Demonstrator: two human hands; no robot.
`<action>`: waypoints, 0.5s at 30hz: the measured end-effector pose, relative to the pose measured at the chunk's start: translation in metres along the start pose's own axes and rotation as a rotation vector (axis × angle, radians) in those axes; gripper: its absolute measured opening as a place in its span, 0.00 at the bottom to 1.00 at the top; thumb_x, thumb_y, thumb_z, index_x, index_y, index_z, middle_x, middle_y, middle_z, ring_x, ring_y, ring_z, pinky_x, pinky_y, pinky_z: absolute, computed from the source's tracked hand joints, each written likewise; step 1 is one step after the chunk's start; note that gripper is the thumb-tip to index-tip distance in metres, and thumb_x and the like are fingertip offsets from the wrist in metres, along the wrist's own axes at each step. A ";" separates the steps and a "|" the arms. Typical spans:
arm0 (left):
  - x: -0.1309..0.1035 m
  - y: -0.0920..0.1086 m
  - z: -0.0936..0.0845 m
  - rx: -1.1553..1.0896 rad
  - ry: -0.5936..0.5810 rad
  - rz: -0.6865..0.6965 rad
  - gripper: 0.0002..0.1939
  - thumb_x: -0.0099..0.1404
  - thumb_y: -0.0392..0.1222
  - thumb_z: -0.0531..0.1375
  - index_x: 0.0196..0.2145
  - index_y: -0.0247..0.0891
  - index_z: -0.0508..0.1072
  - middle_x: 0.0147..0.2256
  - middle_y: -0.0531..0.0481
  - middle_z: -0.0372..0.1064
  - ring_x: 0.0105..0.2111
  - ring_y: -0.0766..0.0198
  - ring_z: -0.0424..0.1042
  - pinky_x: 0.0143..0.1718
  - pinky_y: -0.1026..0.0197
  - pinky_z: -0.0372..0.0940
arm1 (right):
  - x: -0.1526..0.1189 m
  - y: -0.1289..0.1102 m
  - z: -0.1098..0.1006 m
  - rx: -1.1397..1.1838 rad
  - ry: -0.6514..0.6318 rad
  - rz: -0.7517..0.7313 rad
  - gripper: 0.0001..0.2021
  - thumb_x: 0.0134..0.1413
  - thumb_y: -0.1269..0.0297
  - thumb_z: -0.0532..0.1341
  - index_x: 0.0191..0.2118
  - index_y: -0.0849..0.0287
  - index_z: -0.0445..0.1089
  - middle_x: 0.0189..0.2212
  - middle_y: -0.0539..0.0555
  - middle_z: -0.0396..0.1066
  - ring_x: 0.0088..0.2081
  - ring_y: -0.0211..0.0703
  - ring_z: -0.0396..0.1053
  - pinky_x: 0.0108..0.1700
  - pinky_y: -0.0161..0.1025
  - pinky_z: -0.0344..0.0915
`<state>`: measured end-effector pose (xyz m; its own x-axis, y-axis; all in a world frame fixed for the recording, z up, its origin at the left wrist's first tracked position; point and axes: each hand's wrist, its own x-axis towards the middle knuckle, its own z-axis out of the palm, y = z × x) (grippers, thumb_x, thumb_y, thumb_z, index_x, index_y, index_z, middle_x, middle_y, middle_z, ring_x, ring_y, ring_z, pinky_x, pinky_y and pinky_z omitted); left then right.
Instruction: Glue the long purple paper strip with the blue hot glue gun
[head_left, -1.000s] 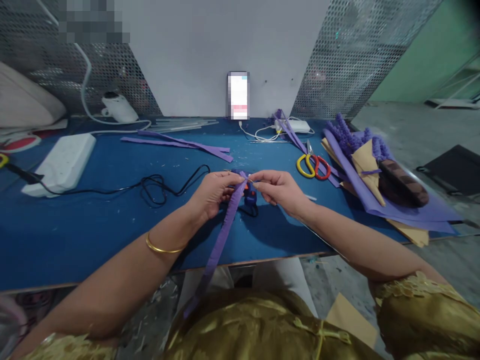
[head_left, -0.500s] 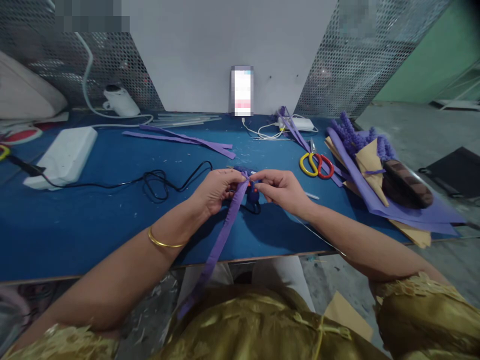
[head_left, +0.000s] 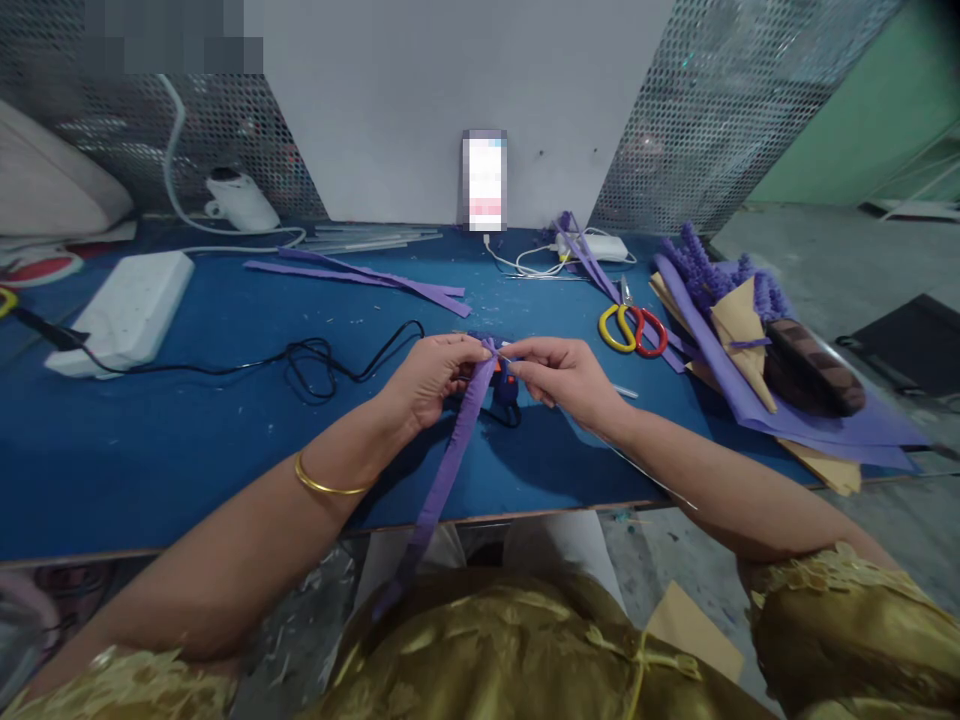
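Observation:
In the head view my left hand [head_left: 435, 378] is closed, pinching the upper end of a long purple paper strip [head_left: 448, 465]. The strip hangs past the table edge towards my lap. My right hand [head_left: 559, 375] is closed on a thin wire [head_left: 645, 470], whose tip meets the gathered end of the strip. The wire's other end trails back under my right forearm. Behind and below my fingers lies a dark blue glue gun [head_left: 507, 385] with an orange part, mostly hidden by my hands.
Scissors [head_left: 634, 330] with yellow and red handles lie beyond my right hand. Loose purple strips [head_left: 360, 275] lie at the back. A black cord [head_left: 307, 360] runs to a white power strip [head_left: 131, 310]. A lit phone [head_left: 485, 180] stands against the panel. Purple flowers [head_left: 697, 265] lie right.
My right fingertips have drawn slightly right, away from the strip's top, and the wire tip now shows between my hands. The strip's lower end has shifted up a little.

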<state>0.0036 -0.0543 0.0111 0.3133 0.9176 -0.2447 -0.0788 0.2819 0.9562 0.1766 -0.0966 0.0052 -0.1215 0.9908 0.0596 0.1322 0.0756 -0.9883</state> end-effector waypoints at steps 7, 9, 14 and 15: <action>0.001 -0.002 -0.001 -0.024 -0.024 -0.016 0.06 0.45 0.39 0.66 0.23 0.35 0.74 0.21 0.52 0.69 0.19 0.71 0.63 0.19 0.69 0.53 | 0.001 0.002 0.000 0.183 0.001 0.051 0.11 0.47 0.62 0.67 0.37 0.62 0.77 0.14 0.43 0.60 0.16 0.28 0.51 0.18 0.32 0.46; 0.000 -0.001 -0.001 -0.028 -0.026 -0.036 0.07 0.46 0.39 0.67 0.24 0.34 0.75 0.21 0.51 0.70 0.20 0.70 0.65 0.19 0.69 0.54 | 0.002 0.003 0.000 0.210 0.010 0.061 0.11 0.47 0.63 0.66 0.37 0.62 0.77 0.14 0.43 0.60 0.16 0.28 0.51 0.18 0.32 0.45; -0.001 0.002 0.000 -0.018 -0.029 -0.068 0.10 0.45 0.42 0.68 0.25 0.34 0.77 0.24 0.48 0.73 0.22 0.67 0.70 0.21 0.67 0.60 | 0.002 0.000 0.000 0.225 0.047 0.077 0.11 0.45 0.64 0.66 0.37 0.62 0.78 0.13 0.42 0.58 0.16 0.28 0.49 0.19 0.32 0.44; -0.001 0.002 0.000 -0.013 -0.025 -0.072 0.11 0.45 0.42 0.69 0.25 0.33 0.77 0.25 0.48 0.74 0.22 0.66 0.71 0.22 0.67 0.61 | 0.001 -0.001 0.000 0.214 0.056 0.067 0.12 0.45 0.65 0.65 0.37 0.62 0.78 0.13 0.42 0.58 0.16 0.28 0.49 0.19 0.32 0.44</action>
<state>0.0028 -0.0548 0.0131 0.3421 0.8876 -0.3086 -0.0679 0.3509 0.9339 0.1758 -0.0955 0.0065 -0.0640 0.9979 -0.0055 -0.0740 -0.0103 -0.9972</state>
